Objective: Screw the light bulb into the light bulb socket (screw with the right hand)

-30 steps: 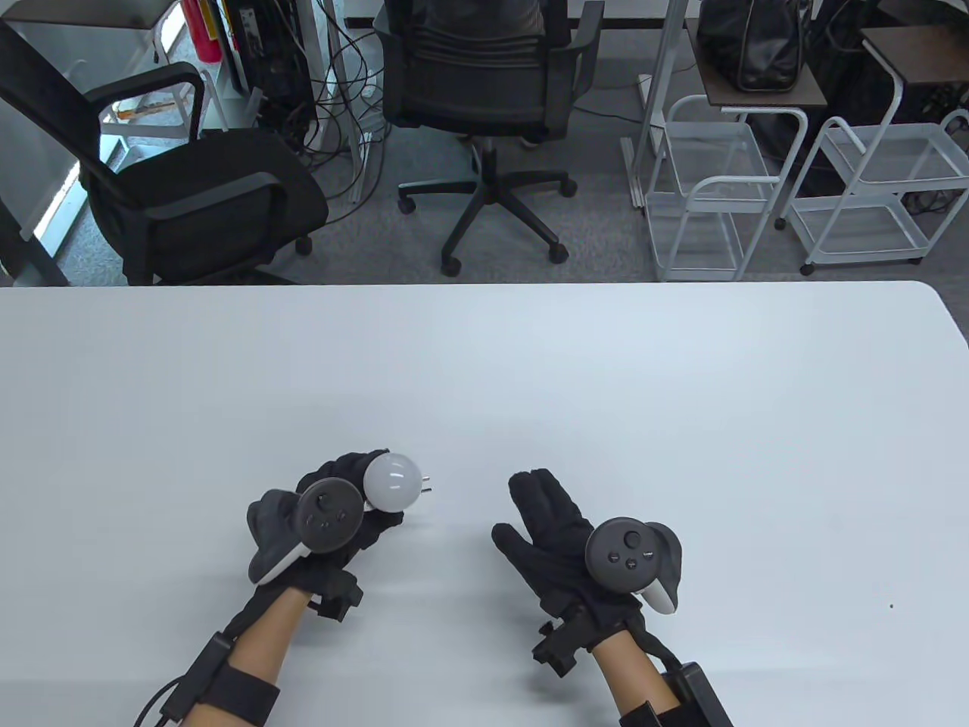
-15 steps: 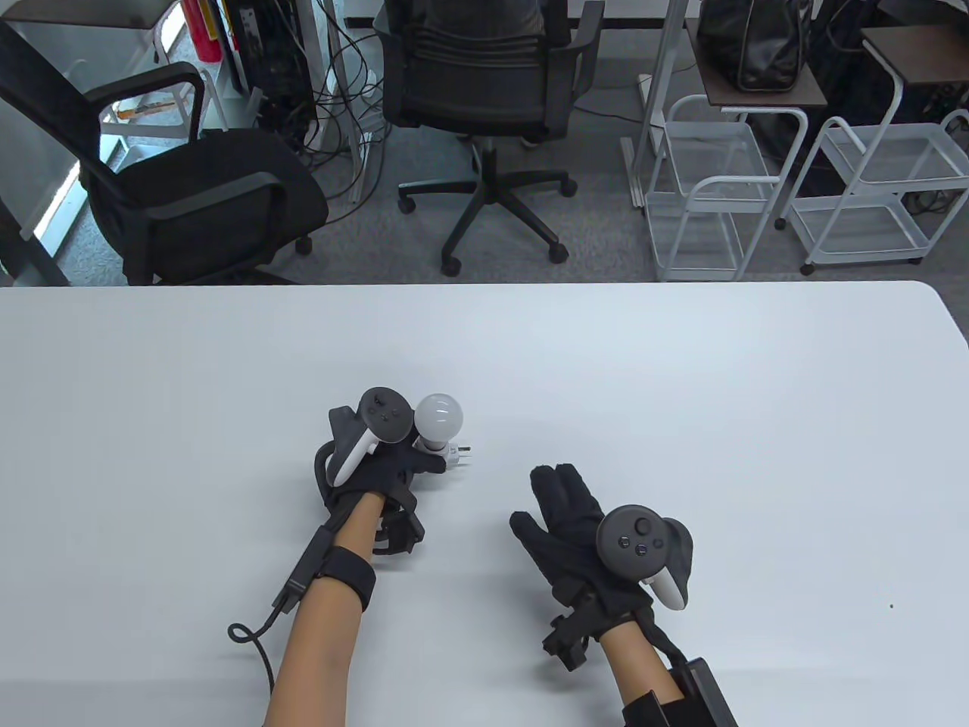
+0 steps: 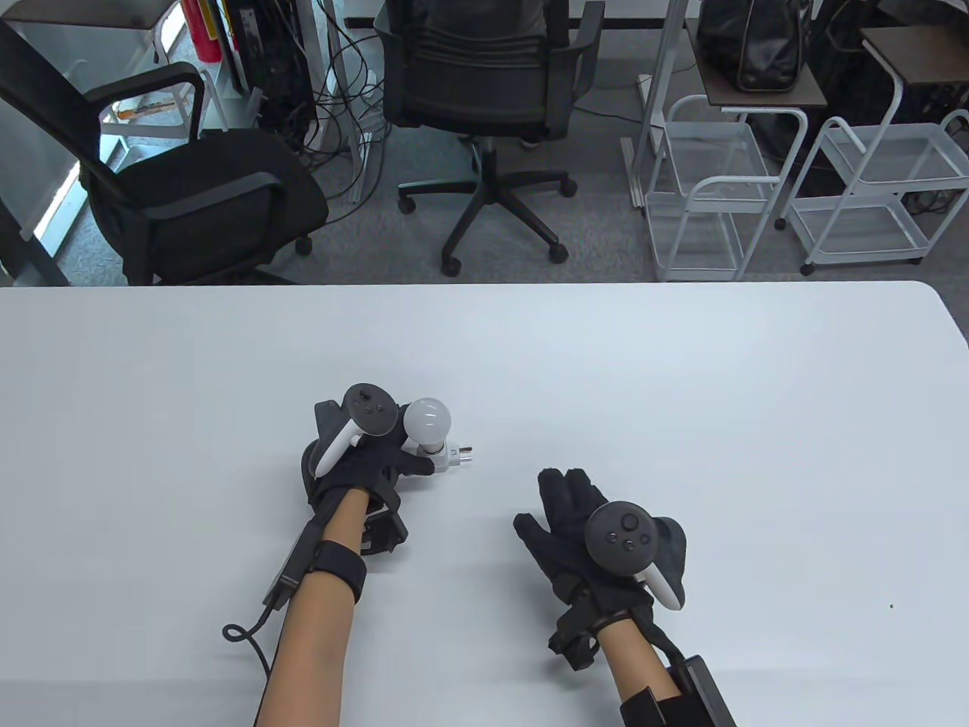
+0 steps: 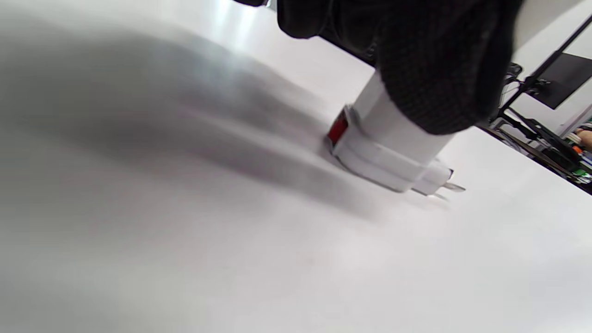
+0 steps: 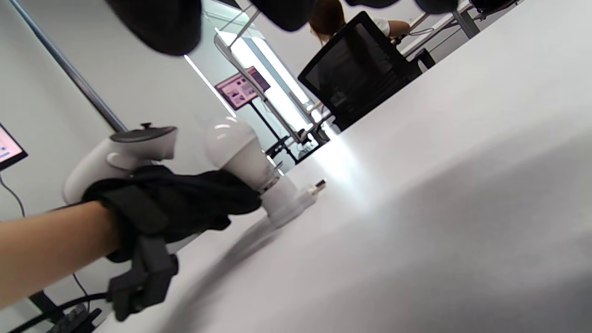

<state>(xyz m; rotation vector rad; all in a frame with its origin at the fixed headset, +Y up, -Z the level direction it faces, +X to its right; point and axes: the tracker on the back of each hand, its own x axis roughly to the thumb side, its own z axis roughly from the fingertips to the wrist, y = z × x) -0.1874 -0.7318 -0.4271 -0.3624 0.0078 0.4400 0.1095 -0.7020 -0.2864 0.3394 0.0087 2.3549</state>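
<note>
bulb [image 3: 426, 421] in socket [image 3: 452, 457], on white table [image 3: 681, 394]; chairs [image 3: 484, 91] behind.

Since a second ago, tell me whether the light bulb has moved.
Yes. The light bulb, held by the left hand, went toward the table's far edge.

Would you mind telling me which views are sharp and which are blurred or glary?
Table view: sharp, evenly lit. Left wrist view: table smeared, socket soft. Right wrist view: glare streak on the table beside the bulb, near foreground out of focus.
</note>
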